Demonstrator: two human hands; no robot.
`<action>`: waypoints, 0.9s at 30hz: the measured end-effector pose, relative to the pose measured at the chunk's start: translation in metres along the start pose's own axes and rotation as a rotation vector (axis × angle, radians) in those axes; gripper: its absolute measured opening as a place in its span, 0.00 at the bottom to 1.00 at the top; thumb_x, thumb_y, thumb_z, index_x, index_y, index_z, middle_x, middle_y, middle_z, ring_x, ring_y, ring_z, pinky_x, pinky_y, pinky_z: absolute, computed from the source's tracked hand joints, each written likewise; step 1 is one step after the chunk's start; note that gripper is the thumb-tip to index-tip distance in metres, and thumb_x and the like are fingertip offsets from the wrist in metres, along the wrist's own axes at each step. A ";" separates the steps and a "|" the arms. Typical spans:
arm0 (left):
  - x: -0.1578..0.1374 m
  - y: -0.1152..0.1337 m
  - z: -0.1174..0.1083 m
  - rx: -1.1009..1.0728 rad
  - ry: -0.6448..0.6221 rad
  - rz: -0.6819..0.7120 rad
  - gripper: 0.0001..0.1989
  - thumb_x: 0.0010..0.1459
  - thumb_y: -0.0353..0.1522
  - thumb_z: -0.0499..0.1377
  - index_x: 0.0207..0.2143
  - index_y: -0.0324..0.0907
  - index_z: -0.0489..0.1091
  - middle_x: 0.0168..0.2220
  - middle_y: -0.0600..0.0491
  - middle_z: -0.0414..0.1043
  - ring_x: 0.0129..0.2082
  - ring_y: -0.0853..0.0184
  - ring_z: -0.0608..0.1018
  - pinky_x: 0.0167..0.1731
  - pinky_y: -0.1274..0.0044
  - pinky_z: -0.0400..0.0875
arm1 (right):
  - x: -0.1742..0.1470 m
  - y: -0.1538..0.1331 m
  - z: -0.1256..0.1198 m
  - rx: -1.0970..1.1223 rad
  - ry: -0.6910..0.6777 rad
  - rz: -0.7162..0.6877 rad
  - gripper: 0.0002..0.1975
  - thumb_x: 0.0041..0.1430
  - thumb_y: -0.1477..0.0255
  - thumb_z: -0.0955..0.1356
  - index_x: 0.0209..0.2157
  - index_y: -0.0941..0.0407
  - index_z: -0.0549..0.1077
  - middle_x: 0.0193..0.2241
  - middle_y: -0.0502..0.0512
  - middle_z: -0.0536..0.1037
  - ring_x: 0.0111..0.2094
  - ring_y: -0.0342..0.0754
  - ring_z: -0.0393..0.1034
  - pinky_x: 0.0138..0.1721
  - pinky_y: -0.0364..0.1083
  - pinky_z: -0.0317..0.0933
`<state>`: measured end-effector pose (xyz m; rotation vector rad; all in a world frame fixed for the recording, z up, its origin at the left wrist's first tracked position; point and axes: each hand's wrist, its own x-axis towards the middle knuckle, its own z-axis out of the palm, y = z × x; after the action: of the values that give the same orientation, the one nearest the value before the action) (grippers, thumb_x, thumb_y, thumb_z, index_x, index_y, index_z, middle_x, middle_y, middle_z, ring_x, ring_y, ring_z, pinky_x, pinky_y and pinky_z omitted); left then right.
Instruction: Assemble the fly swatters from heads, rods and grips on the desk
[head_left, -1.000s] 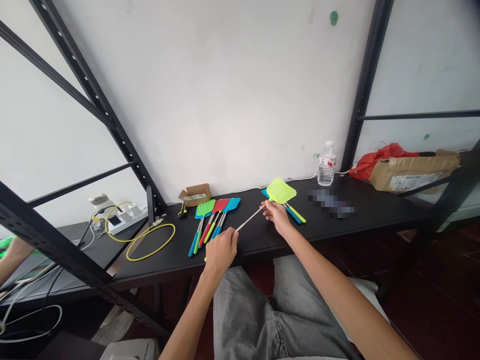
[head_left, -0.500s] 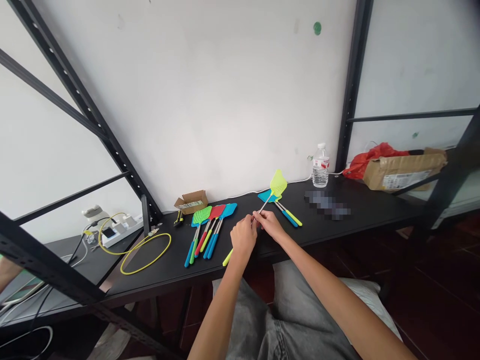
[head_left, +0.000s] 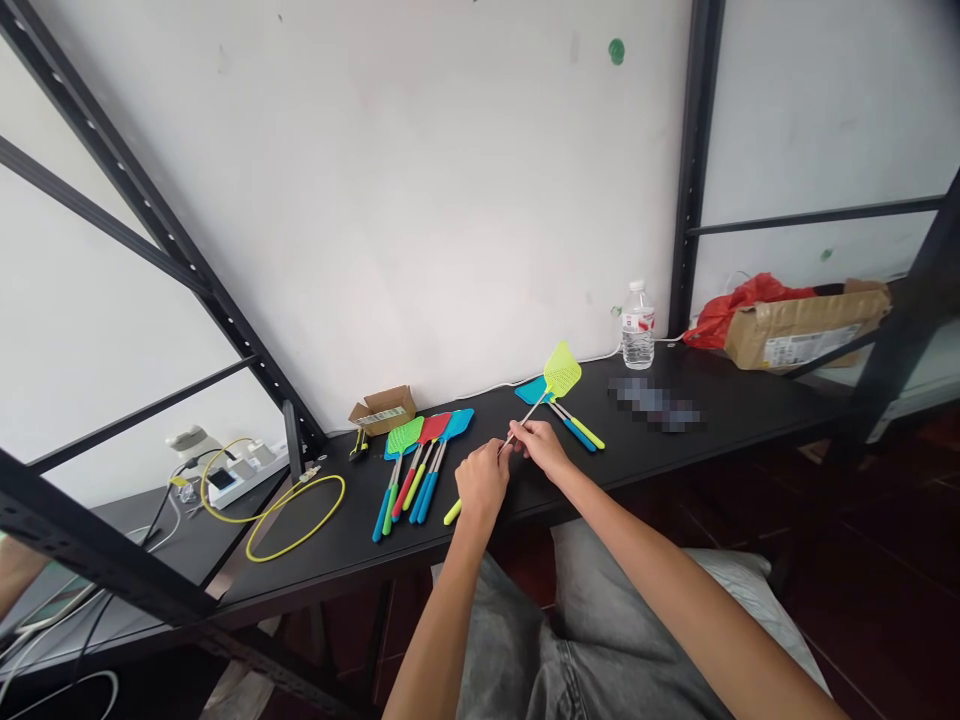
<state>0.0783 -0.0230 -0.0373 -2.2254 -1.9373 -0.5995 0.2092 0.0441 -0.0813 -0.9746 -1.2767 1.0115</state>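
A yellow-green fly swatter (head_left: 562,372) is held slantwise over the table's front, its head pointing away to the right. My left hand (head_left: 481,480) is closed around its lower part, with the tip of the yellow handle poking out below. Further up, the fingers of my right hand (head_left: 541,447) pinch the thin metal shaft. Behind the raised head lie a blue swatter (head_left: 531,390) and another with a yellow handle (head_left: 589,432). To the left of my hands lies a row of several swatters, among them a green one (head_left: 406,435), a red one (head_left: 434,428) and a blue one (head_left: 457,424).
On the black table (head_left: 510,535) are a small open carton (head_left: 384,410), a yellow cable (head_left: 341,505) and a water bottle (head_left: 638,330). A cardboard box (head_left: 799,335) with a red bag stands at right, near a blurred patch. Black posts frame the table; another person's hand shows far left.
My hands have shifted slightly apart along the shaft, and the swatter's head has tipped a little to the right. The camera view has turned slightly.
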 end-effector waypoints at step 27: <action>0.007 -0.019 -0.008 0.092 0.027 0.110 0.21 0.68 0.43 0.42 0.42 0.49 0.73 0.36 0.51 0.77 0.35 0.66 0.77 0.26 0.78 0.52 | 0.010 -0.003 0.011 0.094 0.148 0.069 0.22 0.56 0.54 0.66 0.27 0.58 0.78 0.28 0.58 0.80 0.19 0.42 0.69 0.21 0.41 0.57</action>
<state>0.0584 -0.0162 -0.0300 -2.2377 -1.7786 -0.5120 0.1985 0.0531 -0.0754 -1.0074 -1.0704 1.0244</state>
